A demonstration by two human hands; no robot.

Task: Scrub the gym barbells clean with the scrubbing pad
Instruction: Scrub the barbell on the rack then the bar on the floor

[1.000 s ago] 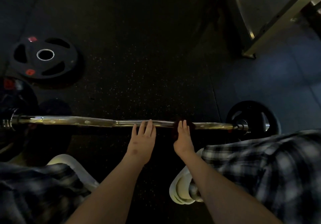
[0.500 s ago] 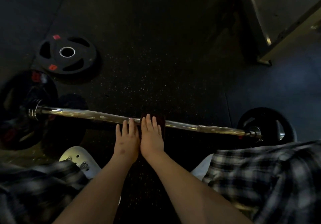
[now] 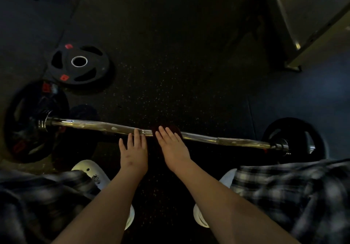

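- The barbell (image 3: pixel 94 125) lies across the rubber gym floor (image 3: pixel 170 69) just in front of the person's feet. It has a loaded plate (image 3: pixel 28 122) at the left end and another loaded plate (image 3: pixel 295 139) at the right.
- Judged as a handling matter, it is a rigid steel bar made heavy by its plates, so it should stay put under scrubbing pressure. With round plates it could still roll a little toward or away from the person.
- The shaft looks polished and shows pale spots, and it is likely slick under bare fingers. A steadying hold seems best on the bare shaft just beside the stretch being scrubbed, not out at the sleeves.
- The scrubbing pad (image 3: pixel 177 128) is a dark reddish patch lying on the middle of the shaft. It is probably light and pliable enough to bend round the bar, and it needs pressing down to bite.
- The right hand (image 3: pixel 173 147) lies palm down on the pad with its fingers straight and close together, pressing it onto the bar rather than curling round it.
- The left hand (image 3: pixel 134 153) is also flat and palm down, with its fingers straight. The fingertips rest on the bare shaft just left of the pad, and it holds nothing.
- The two hands sit side by side with a narrow gap between them, not touching.
- A loose plate (image 3: pixel 79 65) lies flat on the floor beyond the bar, well apart from both hands.
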